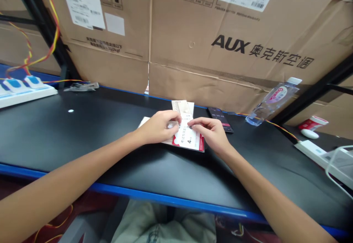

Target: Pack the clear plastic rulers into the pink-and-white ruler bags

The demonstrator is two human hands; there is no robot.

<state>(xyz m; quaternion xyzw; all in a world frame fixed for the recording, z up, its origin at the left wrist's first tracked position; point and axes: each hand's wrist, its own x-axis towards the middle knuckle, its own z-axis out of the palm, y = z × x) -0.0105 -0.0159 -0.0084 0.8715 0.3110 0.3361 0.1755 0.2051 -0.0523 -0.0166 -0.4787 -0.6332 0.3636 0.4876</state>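
My left hand and right hand pinch a white printed slip on the desk.
My left fingers and right fingers are clamped on its upper part from 9 and 3 o'clock, slightly apart; a black phone lies at 2 o'clock, tan paper at 12.

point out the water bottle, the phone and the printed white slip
plastic water bottle (275, 96), head view, on its pink label
phone (221, 119), head view, on its lit screen
printed white slip (188, 136), head view, on its printed face between the hands
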